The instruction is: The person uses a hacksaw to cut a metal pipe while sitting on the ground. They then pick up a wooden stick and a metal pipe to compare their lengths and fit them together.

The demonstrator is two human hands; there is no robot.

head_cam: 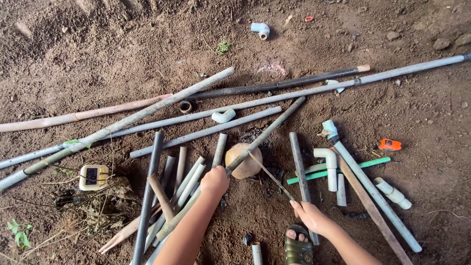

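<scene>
My left hand (214, 181) is closed around the near end of a grey pipe (267, 132) that slants up and to the right, resting across a round tan stone (247, 164). My right hand (309, 215) pinches the near end of a thin stick or blade (270, 175); its far tip lies against the pipe at the stone. Dark burnt patches mark the soil around the stone. My sandalled foot (298, 248) sits at the bottom edge, just left of the right hand.
Several long grey and white pipes (206, 114) lie scattered over brown soil, with a bundle of short pieces (171, 191) at lower left. White elbow fittings (327, 159), a green tube (343, 169), an orange tool (389, 145) and a small white timer (93, 176) lie around.
</scene>
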